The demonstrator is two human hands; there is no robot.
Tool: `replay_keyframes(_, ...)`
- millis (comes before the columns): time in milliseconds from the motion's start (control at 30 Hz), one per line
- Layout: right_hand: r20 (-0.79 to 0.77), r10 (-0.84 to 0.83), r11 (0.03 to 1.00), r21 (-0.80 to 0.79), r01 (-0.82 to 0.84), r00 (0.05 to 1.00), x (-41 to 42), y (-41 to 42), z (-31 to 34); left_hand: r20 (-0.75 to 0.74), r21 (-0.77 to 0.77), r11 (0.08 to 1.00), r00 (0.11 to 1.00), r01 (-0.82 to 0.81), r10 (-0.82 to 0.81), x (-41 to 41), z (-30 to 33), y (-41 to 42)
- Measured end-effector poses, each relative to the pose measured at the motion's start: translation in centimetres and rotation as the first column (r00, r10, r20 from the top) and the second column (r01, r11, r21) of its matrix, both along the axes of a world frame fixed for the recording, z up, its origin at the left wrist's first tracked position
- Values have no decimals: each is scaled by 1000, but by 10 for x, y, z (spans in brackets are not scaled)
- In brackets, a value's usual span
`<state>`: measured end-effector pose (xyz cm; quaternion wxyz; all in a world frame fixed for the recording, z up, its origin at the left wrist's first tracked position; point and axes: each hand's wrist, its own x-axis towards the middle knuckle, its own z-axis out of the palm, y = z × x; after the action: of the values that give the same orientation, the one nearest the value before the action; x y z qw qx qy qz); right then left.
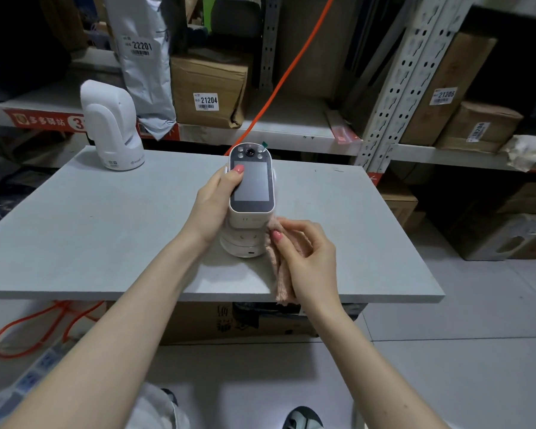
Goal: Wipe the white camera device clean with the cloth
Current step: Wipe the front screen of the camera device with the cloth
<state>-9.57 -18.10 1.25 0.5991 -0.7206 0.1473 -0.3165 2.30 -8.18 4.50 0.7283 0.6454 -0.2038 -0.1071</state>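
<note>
A white camera device (250,193) with a dark screen and a lens at its top stands on its round base on the grey table (106,230), tilted back toward me. My left hand (214,205) grips its left side, the thumb lying on the screen's upper left corner. My right hand (304,258) holds a pink cloth (280,274) and presses its upper end against the device's lower right side, beside the base. The cloth's lower end hangs over the table's front edge.
A second white camera device (112,125) stands at the table's far left corner. Metal shelves (291,131) behind hold labelled cardboard boxes and a grey parcel bag. An orange cable (288,69) runs down behind the table. More boxes sit on the floor at right.
</note>
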Motion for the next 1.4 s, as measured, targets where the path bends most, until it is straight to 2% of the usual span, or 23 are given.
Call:
replay_keyframes(67,54,-1,999,-34,3,999,0,2,7,18,23,1000,1000,-11,11,1,1,0)
replay_keyframes(267,281,-16,946,-305,106,959,7,9,17,136,69,998,991,0,-9,5,5,8)
replay_keyframes(433,272,-48,874,-455,172,961,16,7,-7,59,108,993,997,44,-51,2,11,9)
replay_keyframes(533,272,-65,854,-483,195,960,18,6,-10,63,119,991,996,62,-70,0,14,11)
replay_keyframes(833,418,-137,766,-530,363,898,21,11,8,3,154,982,994,107,-109,7,11,20)
replay_keyframes(967,390,-56,781,-556,284,919,22,11,-4,100,158,985,991,72,-88,8,8,18)
replay_keyframes(1067,323,-54,740,-622,255,945,21,10,-12,170,164,985,983,44,-73,6,7,16)
replay_keyframes(1200,355,-71,776,-567,275,932,22,11,-3,210,198,980,977,4,-46,2,7,16)
replay_keyframes(1400,411,-76,745,-582,326,908,22,9,3,266,231,972,964,-54,-9,0,7,14)
